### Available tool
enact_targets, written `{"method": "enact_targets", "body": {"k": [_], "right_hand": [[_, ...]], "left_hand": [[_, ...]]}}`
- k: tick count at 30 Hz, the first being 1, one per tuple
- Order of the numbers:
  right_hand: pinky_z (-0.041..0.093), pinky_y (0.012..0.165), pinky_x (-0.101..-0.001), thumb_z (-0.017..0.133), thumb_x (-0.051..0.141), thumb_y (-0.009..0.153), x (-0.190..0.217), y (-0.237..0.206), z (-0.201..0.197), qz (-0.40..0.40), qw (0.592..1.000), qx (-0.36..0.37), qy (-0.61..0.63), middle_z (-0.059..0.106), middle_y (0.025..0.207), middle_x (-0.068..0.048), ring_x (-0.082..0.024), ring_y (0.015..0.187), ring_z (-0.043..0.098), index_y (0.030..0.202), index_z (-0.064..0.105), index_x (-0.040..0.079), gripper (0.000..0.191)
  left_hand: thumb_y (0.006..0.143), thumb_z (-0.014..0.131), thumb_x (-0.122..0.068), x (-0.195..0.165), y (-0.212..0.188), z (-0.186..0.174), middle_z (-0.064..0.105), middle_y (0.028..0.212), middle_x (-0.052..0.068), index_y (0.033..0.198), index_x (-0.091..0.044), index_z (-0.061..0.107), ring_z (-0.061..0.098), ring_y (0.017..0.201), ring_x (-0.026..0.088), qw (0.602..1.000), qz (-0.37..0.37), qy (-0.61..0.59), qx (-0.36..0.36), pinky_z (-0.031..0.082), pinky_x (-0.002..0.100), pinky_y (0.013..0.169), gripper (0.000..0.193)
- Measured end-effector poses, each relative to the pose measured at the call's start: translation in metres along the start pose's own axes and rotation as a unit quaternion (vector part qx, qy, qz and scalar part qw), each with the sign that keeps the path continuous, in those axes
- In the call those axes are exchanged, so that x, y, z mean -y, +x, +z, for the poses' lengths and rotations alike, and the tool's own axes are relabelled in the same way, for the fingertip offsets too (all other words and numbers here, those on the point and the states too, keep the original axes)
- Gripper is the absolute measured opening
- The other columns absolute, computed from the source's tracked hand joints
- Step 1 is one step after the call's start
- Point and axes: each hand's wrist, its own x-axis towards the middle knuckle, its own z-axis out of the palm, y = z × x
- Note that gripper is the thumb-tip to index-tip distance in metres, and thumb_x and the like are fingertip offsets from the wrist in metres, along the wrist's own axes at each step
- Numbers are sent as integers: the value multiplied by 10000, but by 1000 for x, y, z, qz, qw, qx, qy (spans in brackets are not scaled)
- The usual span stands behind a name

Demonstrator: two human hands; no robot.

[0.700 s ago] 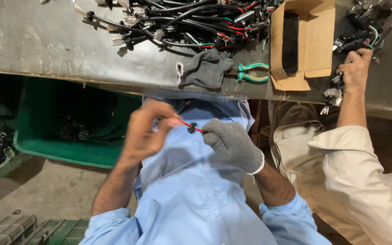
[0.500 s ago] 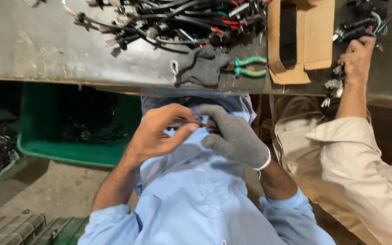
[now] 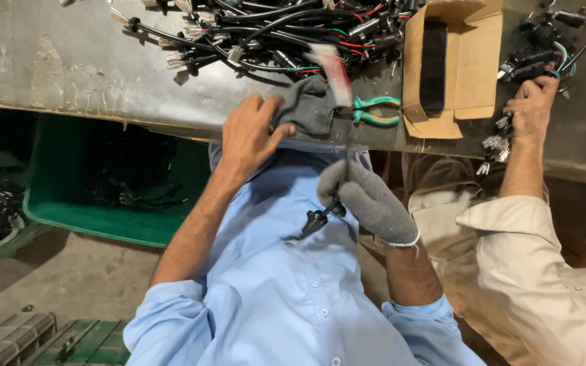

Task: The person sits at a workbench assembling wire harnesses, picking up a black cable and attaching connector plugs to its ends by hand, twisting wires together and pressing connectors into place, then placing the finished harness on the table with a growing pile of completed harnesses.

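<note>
- right hand, in a grey knit glove, is curled closed over the chest of the light blue shirt; it grips a small dark cutter.
- cutter: long axis runs diagonally, handle end buried in the glove at upper right, working tip pointing lower left toward the shirt front. tip is dark on blue cloth; whether its blades are parted i cannot tell.
- left hand is bare, forearm reaching up and away from the body; fingers are bent and pinch the near edge of a loose grey glove lying at the table's front edge.
- just right of that glove lie green-handled pliers, handles pointing right, long axis roughly along the table edge.
- surface: a worn grey metal table, scuffed and stained, its front lip running slightly downhill to the right.
- farther back, a tangle of black wire harnesses with red and green leads; beside it an open cardboard box holding a dark flat item.
- far right, a co-worker's hand from a beige sleeve rests on another wire bundle.
- below the table at left: a green plastic bin on a concrete floor.
</note>
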Motion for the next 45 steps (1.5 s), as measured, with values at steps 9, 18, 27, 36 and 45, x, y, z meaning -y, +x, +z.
{"method": "enact_targets", "body": {"k": [9, 18, 27, 36, 45], "right_hand": [[446, 665, -253, 604, 317, 1099, 0, 15, -19, -15, 998, -61, 17, 559, 872, -55, -101, 748, 485, 984, 550, 52, 294], [563, 796, -273, 584, 287, 1071, -10, 49, -16, -47, 989, -111, -90, 662, 1055, -78, -119, 869, 646, 1096, 598, 17, 271], [564, 946, -312, 559, 48, 1080, -32, 48, -21, -151, 965, -88, -195, 699, 1104, -70, -143, 1020, 662, 1112, 577, 29, 41], [596, 885, -337, 803, 75, 875, -37, 47, -11, -62, 939, -124, -314, 764, 1157, -105, -206, 1026, 741, 1155, 724, 54, 291], [576, 867, -335, 872, 88, 812, -26, 51, 4, -189, 892, -193, -362, 683, 1050, -69, -243, 1038, 659, 998, 714, 88, 244]], "left_hand": [[1022, 738, -279, 32, 8, -122, 488, 1395, 230, 1422, 33, 485, 459, 1320, 385, 970, -109, 121, -182, 324, 520, 1124, 567], [1028, 579, -284, -42, -62, -4, 662, 1060, 101, 1299, -42, 594, 650, 998, 225, 835, -256, -417, 251, 507, 334, 939, 363], [1050, 642, -202, -21, -74, 17, 620, 1109, 69, 1351, -69, 552, 559, 1036, 161, 869, -169, -446, 130, 461, 294, 958, 342], [1086, 596, -284, -20, -94, 39, 607, 1107, 40, 1282, -20, 482, 558, 1013, 92, 800, -241, -534, 129, 482, 264, 922, 348], [1060, 614, -237, -13, -90, 44, 620, 1276, 66, 1331, -10, 535, 589, 1149, 136, 807, -189, -537, 158, 483, 297, 1025, 363]]}}
